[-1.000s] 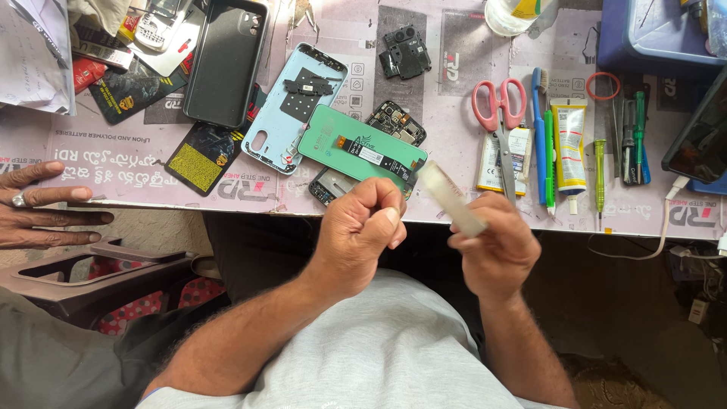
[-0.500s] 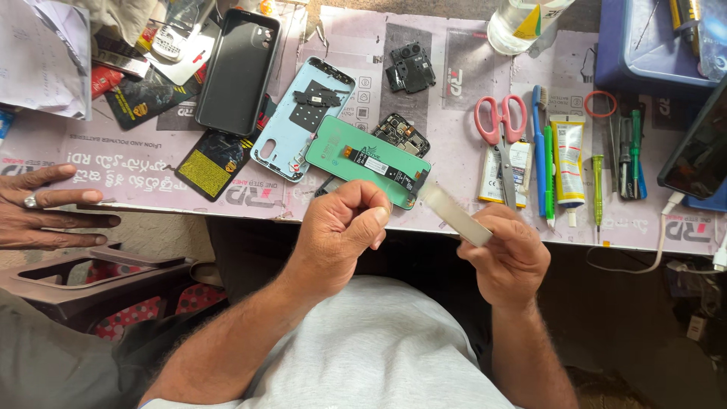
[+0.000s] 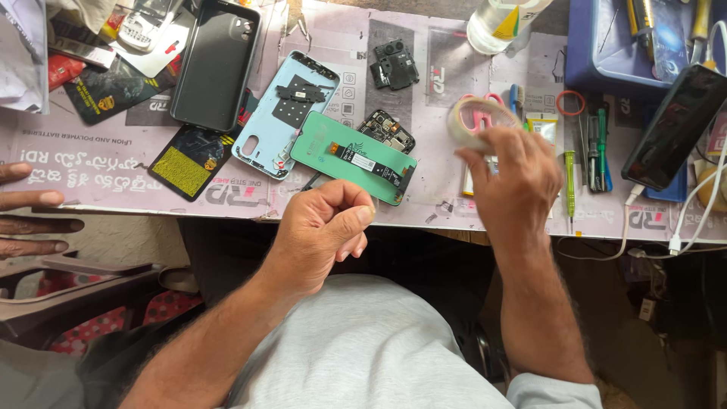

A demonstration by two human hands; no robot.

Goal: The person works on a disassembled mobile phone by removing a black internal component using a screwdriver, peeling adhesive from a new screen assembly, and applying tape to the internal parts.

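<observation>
From the head view, the right hand has moved up from the table edge and now reaches over the bench, fingers curled round a roll of clear tape held above the pink scissors. The left hand stays a closed fist near the belly, its contents not visible, just below the green display panel. The tape looks to be on its way down.

**Count on the bench**

One green display panel, one pale blue phone back frame, one black phone case, two small circuit boards, one roll of tape, one dark phone at the right edge, one blue tray
</observation>
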